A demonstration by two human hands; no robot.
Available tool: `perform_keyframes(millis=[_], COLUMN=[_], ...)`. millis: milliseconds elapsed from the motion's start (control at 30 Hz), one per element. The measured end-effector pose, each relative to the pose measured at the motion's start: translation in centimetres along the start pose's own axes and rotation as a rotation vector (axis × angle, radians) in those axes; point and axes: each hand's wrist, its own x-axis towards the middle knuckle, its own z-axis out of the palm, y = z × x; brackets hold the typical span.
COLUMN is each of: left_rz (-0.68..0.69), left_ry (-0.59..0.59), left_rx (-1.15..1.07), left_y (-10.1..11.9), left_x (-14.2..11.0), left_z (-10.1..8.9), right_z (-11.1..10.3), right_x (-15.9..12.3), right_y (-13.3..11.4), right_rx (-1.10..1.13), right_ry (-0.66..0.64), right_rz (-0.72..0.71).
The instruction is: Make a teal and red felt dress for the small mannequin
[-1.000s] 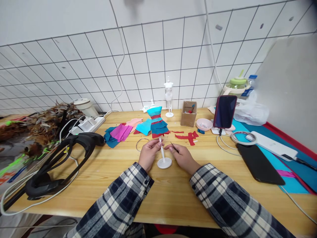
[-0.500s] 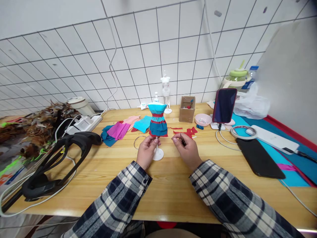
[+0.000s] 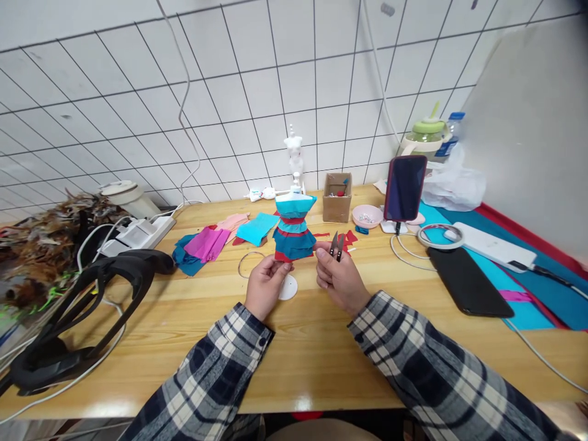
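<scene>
A small dress form (image 3: 294,228) wears a paper-like dress in light blue and dark teal layers with red bands; it tilts a little. My left hand (image 3: 267,283) is closed at its lower end, fingers around the stand just under the red hem. The round white base (image 3: 288,288) shows beside my thumb. In my right hand (image 3: 340,277) is a pair of thread snips (image 3: 339,245), blades pointing up and apart. My right fingertips are close to the skirt's right edge; whether they touch it I cannot tell.
Behind stands a bare white dress form (image 3: 294,153). Coloured sheets (image 3: 206,244) lie left, red scraps (image 3: 351,237) right. A cardboard box (image 3: 337,199), pink bowl (image 3: 367,215), propped phone (image 3: 404,188) and black phone (image 3: 468,282) are right; a black headset frame (image 3: 82,324) is left.
The dress form has been tilted and turned in my left hand. The snips in my right hand now point upward with blades showing. The whole view has shifted slightly.
</scene>
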Motion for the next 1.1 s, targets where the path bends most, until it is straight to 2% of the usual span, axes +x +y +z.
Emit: perform_keyframes(millis=[267, 467, 633, 833, 1100], left_rz=[-0.004, 0.036, 0.066, 0.108, 0.017], left_ry=[0.018, -0.014, -0.016, -0.038, 0.061], left_rx=[-0.019, 0.022, 0.059, 0.098, 0.064], left_y=[0.35, 0.25, 0.00, 0.03, 0.07], left_x=[-0.14, -0.10, -0.06, -0.14, 0.02], left_z=[0.17, 0.03, -0.13, -0.16, -0.20], right_z=[-0.14, -0.44, -0.45, -0.28, -0.41], right_x=[0.07, 0.27, 0.18, 0.15, 0.09], right_y=[0.04, 0.33, 0.47, 0.49, 0.34], right_rx=[-0.036, -0.085, -0.086, -0.054, -0.126], right_ry=[0.057, 0.076, 0.035, 0.057, -0.007], right_rz=[-0.087, -0.148, -0.115, -0.070, -0.038])
